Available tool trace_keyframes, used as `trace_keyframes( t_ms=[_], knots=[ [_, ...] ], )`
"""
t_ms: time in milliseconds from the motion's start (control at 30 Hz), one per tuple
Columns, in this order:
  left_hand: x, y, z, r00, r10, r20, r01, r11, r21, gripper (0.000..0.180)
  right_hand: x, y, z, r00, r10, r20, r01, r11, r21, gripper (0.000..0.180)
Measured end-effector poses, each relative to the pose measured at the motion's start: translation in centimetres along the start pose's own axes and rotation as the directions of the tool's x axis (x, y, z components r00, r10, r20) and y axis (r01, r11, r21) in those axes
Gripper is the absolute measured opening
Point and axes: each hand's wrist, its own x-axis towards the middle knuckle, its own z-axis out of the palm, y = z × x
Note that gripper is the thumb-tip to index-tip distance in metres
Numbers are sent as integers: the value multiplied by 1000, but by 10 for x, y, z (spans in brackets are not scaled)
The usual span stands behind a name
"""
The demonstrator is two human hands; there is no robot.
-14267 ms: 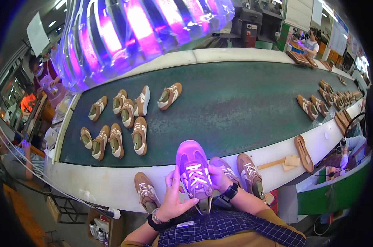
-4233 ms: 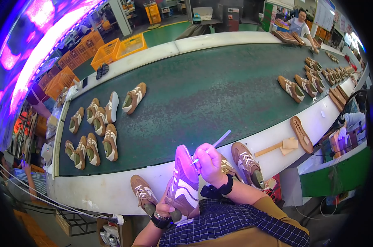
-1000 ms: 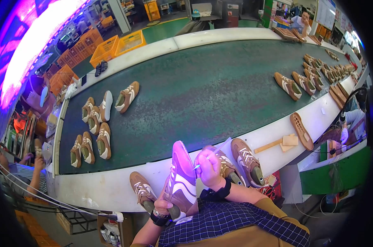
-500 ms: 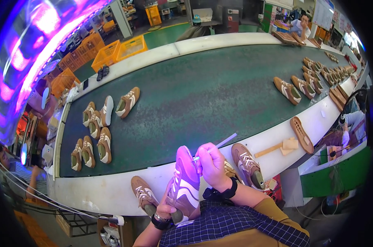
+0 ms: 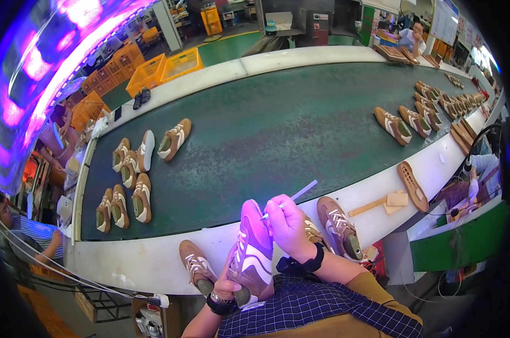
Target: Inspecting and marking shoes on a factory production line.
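Note:
A brown sneaker [image 5: 255,259] with white side stripes and laces stands toe up in front of me. My left hand [image 5: 225,288] is closed round its heel end, low on the left. My right hand [image 5: 289,226] pinches a thin pale stick [image 5: 307,190], whose lower tip meets the shoe's edge near the toe. Purple light falls on the toe. On the white ledge, one brown sneaker [image 5: 196,263] lies left of the held shoe and another [image 5: 338,221] to the right. My right wrist partly hides a further shoe [image 5: 312,231].
Beyond the ledge [image 5: 125,262] runs a green belt [image 5: 277,112] bearing sneakers at left [image 5: 142,197] and right [image 5: 392,125]. A brown sole [image 5: 412,186] and a tan strip [image 5: 368,205] lie on the ledge. A glowing lamp [image 5: 52,73] looms upper left. Co-workers sit around the belt.
The stick has tilted slightly and its upper end has shifted a little left with my right hand. My left hand and the held sneaker stay about the same.

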Motion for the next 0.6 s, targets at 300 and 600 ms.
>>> trace_keyframes(
  t_ms=[300, 600],
  knots=[
    [-1, 5, 11, 999, 3, -50, -3, 1000, 8, 107, -3, 5, 1, 1000, 16, -23, -12, 989, 150, 16],
    [-5, 3, 7, 997, -3, -73, 3, 1000, 6, 107, 0, 8, 3, 1000, -13, 23, 13, 1000, -10, 18]
  ],
)
